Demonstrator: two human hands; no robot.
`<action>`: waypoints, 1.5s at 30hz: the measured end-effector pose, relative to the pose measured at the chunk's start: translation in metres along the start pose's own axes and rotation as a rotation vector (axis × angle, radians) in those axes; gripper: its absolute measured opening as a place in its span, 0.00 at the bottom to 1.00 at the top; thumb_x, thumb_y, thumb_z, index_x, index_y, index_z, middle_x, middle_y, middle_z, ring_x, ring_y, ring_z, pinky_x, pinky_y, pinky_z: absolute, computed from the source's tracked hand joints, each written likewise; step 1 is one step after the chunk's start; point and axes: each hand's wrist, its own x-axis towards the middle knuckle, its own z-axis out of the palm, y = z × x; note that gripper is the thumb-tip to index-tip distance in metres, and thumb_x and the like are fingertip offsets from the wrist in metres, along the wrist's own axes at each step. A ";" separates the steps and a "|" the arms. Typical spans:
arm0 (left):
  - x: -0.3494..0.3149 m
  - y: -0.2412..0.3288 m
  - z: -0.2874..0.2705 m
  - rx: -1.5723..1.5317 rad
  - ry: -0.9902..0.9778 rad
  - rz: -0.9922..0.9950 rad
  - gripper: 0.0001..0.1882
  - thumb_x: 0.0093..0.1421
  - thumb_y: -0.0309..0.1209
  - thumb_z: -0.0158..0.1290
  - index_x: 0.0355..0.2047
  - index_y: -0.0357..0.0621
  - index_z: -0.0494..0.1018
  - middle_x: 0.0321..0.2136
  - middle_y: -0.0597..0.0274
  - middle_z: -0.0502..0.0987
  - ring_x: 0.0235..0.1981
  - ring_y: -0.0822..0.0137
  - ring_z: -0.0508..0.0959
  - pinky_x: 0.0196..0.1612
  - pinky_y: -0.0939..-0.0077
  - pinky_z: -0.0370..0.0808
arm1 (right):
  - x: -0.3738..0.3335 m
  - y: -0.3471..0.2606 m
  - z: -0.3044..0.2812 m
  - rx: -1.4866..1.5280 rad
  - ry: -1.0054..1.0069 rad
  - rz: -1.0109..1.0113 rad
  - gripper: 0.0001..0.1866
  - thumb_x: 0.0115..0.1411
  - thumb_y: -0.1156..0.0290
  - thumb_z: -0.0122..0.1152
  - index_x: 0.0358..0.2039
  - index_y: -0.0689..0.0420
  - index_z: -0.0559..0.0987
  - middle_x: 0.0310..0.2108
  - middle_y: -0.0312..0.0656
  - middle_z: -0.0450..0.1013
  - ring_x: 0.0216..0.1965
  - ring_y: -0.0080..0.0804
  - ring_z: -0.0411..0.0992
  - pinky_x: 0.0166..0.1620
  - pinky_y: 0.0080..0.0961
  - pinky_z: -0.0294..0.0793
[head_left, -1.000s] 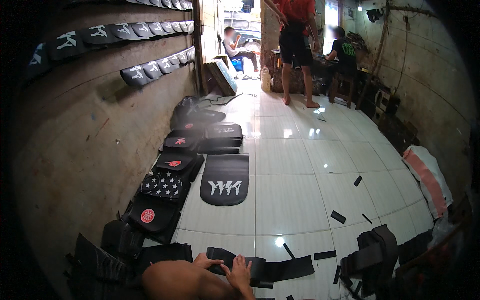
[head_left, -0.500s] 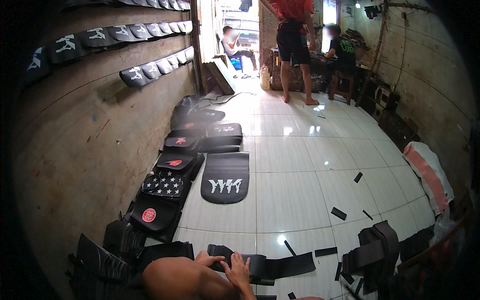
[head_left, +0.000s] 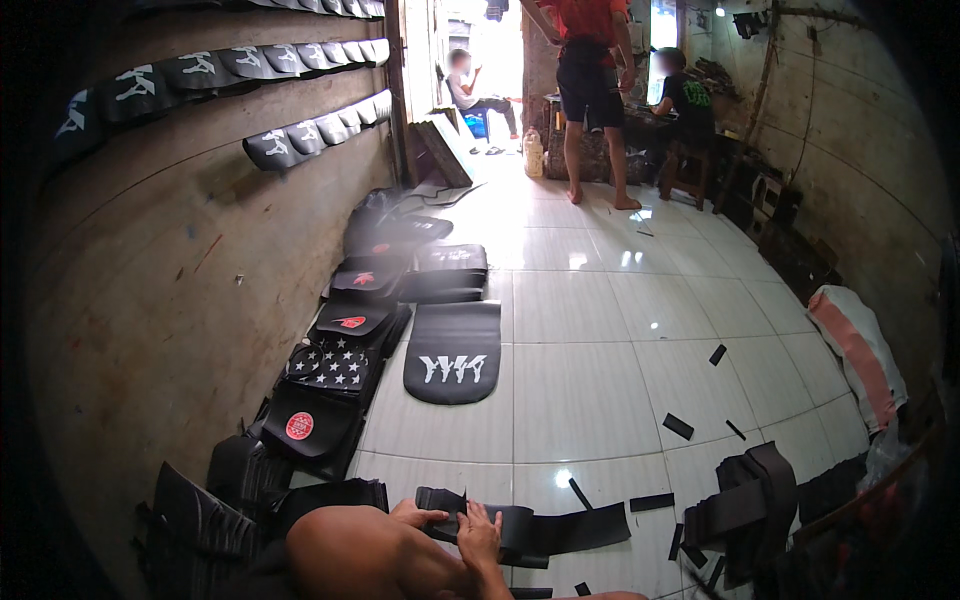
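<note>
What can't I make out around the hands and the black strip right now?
- Left hand, head view: palm and grip hidden behind the knee.
- Right hand: fingertips too small to judge contact with the black strip.
- Strip's near edge: hidden under both hands.

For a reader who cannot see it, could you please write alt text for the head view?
Both hands, left hand and right hand, rest on a black strip on the white tiled floor. Black printed flaps lie along the wall; three people are by the doorway.
</note>
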 end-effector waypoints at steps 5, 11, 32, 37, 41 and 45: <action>0.013 -0.011 -0.004 -0.032 -0.024 -0.039 0.22 0.48 0.39 0.68 0.36 0.34 0.78 0.33 0.55 0.81 0.34 0.67 0.80 0.37 0.69 0.77 | 0.004 0.013 -0.018 0.228 0.269 0.125 0.13 0.60 0.69 0.56 0.39 0.66 0.80 0.38 0.49 0.78 0.37 0.43 0.77 0.44 0.38 0.72; 0.022 -0.012 -0.004 -0.069 -0.048 -0.038 0.22 0.49 0.38 0.67 0.37 0.34 0.78 0.34 0.55 0.80 0.34 0.67 0.80 0.37 0.68 0.77 | -0.013 0.143 -0.144 0.262 0.553 0.439 0.15 0.54 0.74 0.64 0.14 0.66 0.74 0.10 0.42 0.67 0.16 0.26 0.61 0.23 0.35 0.62; 0.031 -0.015 -0.004 -0.142 -0.103 -0.101 0.19 0.51 0.34 0.65 0.39 0.34 0.76 0.35 0.57 0.80 0.33 0.66 0.80 0.37 0.66 0.77 | -0.001 0.012 -0.003 -0.399 -0.235 -0.190 0.37 0.64 0.40 0.38 0.59 0.61 0.66 0.64 0.49 0.58 0.67 0.41 0.52 0.67 0.49 0.43; 0.024 -0.023 -0.001 -0.184 -0.115 -0.119 0.18 0.52 0.33 0.64 0.40 0.34 0.76 0.35 0.58 0.80 0.33 0.65 0.80 0.37 0.66 0.77 | -0.001 -0.003 -0.007 -0.391 -0.236 -0.200 0.34 0.65 0.43 0.40 0.57 0.61 0.68 0.63 0.49 0.60 0.66 0.40 0.54 0.67 0.52 0.42; 0.015 -0.031 0.013 -0.248 -0.141 -0.132 0.18 0.53 0.32 0.64 0.40 0.34 0.75 0.35 0.58 0.79 0.33 0.65 0.79 0.37 0.66 0.77 | -0.001 0.001 -0.001 -0.281 -0.204 -0.158 0.28 0.62 0.48 0.49 0.51 0.58 0.75 0.60 0.46 0.64 0.65 0.39 0.57 0.66 0.53 0.43; 0.004 -0.029 0.020 -0.293 -0.143 -0.122 0.18 0.53 0.31 0.63 0.41 0.34 0.75 0.36 0.58 0.79 0.33 0.65 0.79 0.37 0.65 0.77 | 0.005 0.001 0.000 -0.131 -0.131 -0.086 0.16 0.59 0.59 0.55 0.39 0.57 0.80 0.55 0.44 0.70 0.62 0.38 0.61 0.66 0.52 0.43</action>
